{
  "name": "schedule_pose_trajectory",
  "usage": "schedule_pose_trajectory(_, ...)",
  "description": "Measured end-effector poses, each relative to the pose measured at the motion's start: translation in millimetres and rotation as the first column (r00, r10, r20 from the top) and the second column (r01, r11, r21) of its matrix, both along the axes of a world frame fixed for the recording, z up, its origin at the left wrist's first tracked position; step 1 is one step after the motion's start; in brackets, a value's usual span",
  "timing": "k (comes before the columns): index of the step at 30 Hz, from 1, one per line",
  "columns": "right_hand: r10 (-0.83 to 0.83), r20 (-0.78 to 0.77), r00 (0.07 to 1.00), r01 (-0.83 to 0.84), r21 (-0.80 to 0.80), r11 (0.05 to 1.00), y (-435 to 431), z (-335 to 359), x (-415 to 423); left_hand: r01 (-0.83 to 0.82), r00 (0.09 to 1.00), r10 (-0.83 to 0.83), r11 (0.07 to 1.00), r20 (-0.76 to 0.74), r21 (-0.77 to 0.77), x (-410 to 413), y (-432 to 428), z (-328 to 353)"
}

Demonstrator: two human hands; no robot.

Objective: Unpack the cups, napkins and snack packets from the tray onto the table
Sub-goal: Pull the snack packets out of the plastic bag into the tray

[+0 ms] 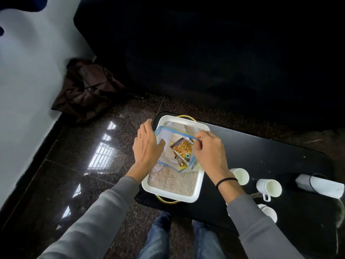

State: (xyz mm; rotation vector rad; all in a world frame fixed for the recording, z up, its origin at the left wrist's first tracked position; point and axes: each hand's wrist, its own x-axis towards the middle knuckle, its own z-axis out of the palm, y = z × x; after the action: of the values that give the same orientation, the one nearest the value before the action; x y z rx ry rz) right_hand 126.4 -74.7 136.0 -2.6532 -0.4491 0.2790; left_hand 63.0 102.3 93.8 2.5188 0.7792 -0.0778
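A white tray (200, 181) with a woven liner and gold handles sits on the left end of a black table (270, 161). Over it I hold a clear zip bag (170, 132) with a blue seal. My left hand (147, 146) grips the bag's left edge. My right hand (209, 148) pinches its right edge, so the mouth is spread wide. Inside lie a yellow-brown snack packet (182, 149) and white napkins (174, 139). Three white cups stand on the table right of the tray: one (241, 175) beside my right wrist, one (269, 188) farther right, one (269, 214) nearer me.
A ribbed white sleeve of cups (317, 186) lies on its side at the table's right end. A brown bag (87, 88) slumps on the dark polished floor by the white wall at left. A black sofa (205, 53) stands behind the table. My knees are below the table's near edge.
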Motion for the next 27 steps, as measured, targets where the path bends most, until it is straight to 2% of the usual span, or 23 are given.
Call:
schedule_pose_trajectory(2,0.066,0.032,0.997,-0.065,-0.03,0.997,1,5,-1,0.136,0.987,-0.151,0.969,0.061,0.206,8,2,3)
schedule_pose_trajectory(4,0.107,0.066,0.992,-0.105,-0.026,0.994,2,10,-1,0.299,0.946,-0.325,0.889,0.018,0.346,19,5,9)
schedule_pose_trajectory(6,0.119,0.092,0.989,-0.118,-0.014,0.993,2,16,2,0.441,0.89,-0.451,0.822,-0.059,0.36,28,5,18)
schedule_pose_trajectory(8,0.103,0.096,0.99,-0.104,0.006,0.995,0,21,5,0.488,0.871,-0.473,0.805,-0.133,0.336,30,0,30)
schedule_pose_trajectory(12,0.048,0.096,0.994,-0.054,0.056,0.997,-8,28,10,0.416,0.909,-0.391,0.87,-0.143,0.267,24,-9,42)
schedule_pose_trajectory(16,-0.025,0.172,0.985,0.016,0.052,0.999,-9,25,2,0.246,0.966,-0.237,0.966,-0.101,0.083,16,-20,41)
schedule_pose_trajectory(20,-0.066,0.064,0.996,0.06,0.1,0.993,-6,5,-24,0.093,0.986,-0.1,0.994,-0.133,-0.052,3,-26,35)
schedule_pose_trajectory(23,-0.247,0.078,0.966,0.248,-0.002,0.969,-10,-13,-42,0.03,0.987,-0.051,0.99,-0.153,-0.136,-10,-31,30)
schedule_pose_trajectory(25,-0.375,0.067,0.924,0.38,-0.096,0.92,-13,-24,-47,0.014,0.986,-0.046,0.981,-0.16,-0.193,-18,-32,27)
schedule_pose_trajectory(27,-0.456,0.071,0.887,0.461,-0.12,0.879,-18,-34,-49,0.01,0.989,-0.045,0.97,-0.143,-0.242,-25,-31,23)
